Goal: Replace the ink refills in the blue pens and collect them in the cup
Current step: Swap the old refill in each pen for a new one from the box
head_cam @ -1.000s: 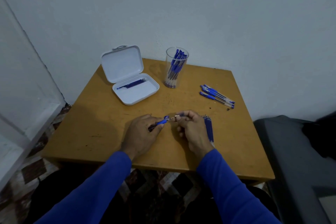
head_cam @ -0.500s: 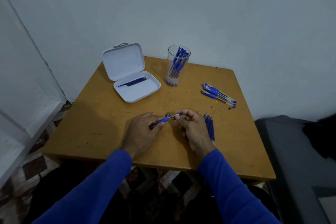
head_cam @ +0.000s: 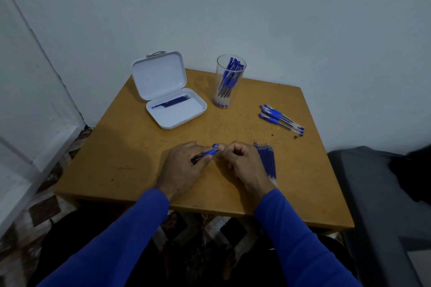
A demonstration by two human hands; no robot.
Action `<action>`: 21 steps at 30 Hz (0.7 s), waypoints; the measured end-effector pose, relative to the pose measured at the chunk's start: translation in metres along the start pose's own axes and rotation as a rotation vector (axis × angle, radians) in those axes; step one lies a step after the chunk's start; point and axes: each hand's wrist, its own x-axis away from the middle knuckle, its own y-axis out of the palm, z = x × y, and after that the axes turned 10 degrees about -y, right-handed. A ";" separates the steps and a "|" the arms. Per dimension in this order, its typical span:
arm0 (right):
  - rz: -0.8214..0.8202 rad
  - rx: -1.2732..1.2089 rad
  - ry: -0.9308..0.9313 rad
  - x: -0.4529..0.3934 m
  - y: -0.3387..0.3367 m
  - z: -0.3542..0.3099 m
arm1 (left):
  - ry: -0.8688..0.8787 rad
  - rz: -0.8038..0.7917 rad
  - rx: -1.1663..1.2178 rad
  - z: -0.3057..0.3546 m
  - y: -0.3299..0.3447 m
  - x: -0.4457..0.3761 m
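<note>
From the head view, we judge the step in hand to be closing up a pen [head_cam: 208, 153] at its tip end, the part being screwed or pushed on. To do it well, we would keep the barrel steady in the left hand [head_cam: 184, 166], line the tip piece straight with the barrel, and turn with the right hand's fingertips alone, so nothing cross-threads or bends the refill inside.

Our left hand is curled round the pen's barrel, the blue grip poking out toward the right hand [head_cam: 242, 165]. The right hand's fingers are bunched and pinch at the pen's tip end; what exactly lies between them we cannot tell. The two hands almost touch.

Just right of the right hand lies a row of refills [head_cam: 268, 161]. Farther beyond that hand rest loose blue pens [head_cam: 281, 119]. Beyond both hands stands the cup [head_cam: 229, 81], already holding pens, and beyond the left hand an open white case [head_cam: 198, 113] with refills.
</note>
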 end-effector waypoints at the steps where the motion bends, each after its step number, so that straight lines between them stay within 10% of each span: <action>1: 0.009 0.000 -0.004 0.000 0.001 0.000 | 0.002 0.000 0.002 0.000 0.000 0.000; 21: -0.046 0.044 -0.059 -0.003 -0.004 0.006 | 0.025 -0.003 0.022 0.001 0.001 0.000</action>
